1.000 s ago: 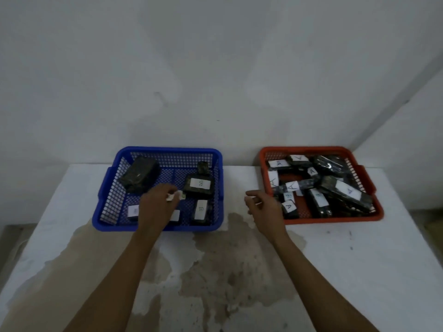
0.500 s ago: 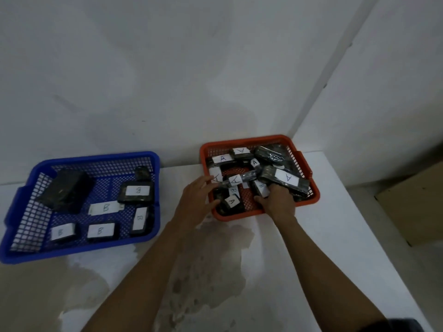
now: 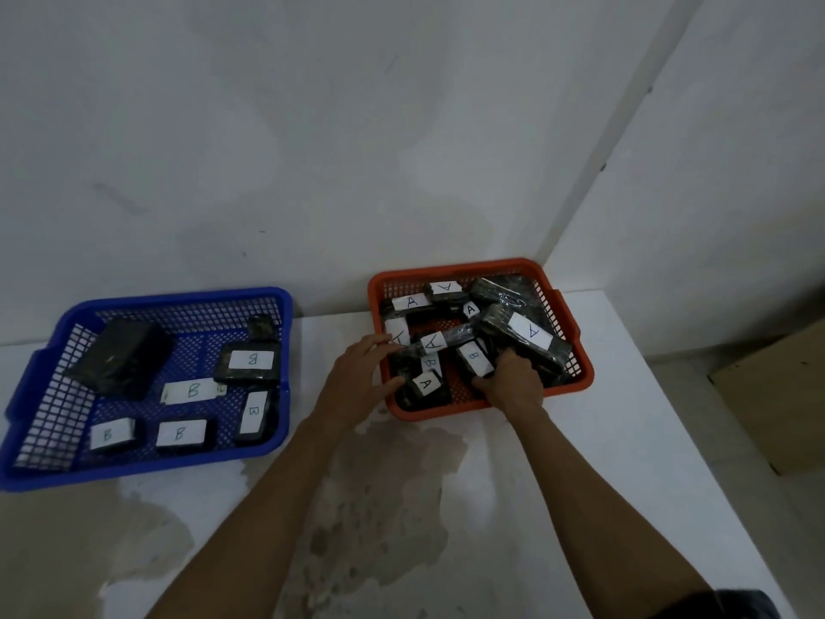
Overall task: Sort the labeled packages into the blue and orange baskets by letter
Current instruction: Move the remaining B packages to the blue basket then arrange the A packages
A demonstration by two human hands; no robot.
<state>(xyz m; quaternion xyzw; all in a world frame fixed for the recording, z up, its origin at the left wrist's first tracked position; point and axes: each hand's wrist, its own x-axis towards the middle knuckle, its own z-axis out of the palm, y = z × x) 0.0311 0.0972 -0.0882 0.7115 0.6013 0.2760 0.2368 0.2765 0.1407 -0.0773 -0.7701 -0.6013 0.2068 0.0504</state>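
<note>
The orange basket (image 3: 585, 377) at the right holds several black packages, most labelled A, plus two labelled B. My right hand (image 3: 513, 384) is inside its near side, fingers curled round the end of a B package (image 3: 474, 357). My left hand (image 3: 357, 373) hovers at the basket's left rim with fingers spread, its fingertips near an A package (image 3: 439, 341); whether they touch is unclear. The blue basket (image 3: 40, 368) at the left holds several B packages (image 3: 250, 360) and an unlabelled black one (image 3: 118, 357).
Both baskets stand on a white stained table (image 3: 402, 507) against a wall corner. A cardboard box (image 3: 777, 404) sits on the floor beyond the table's right edge.
My left hand left the blue basket and crossed to the orange basket's left rim. My right hand reached into the orange basket and took hold of a B package. The view swung right.
</note>
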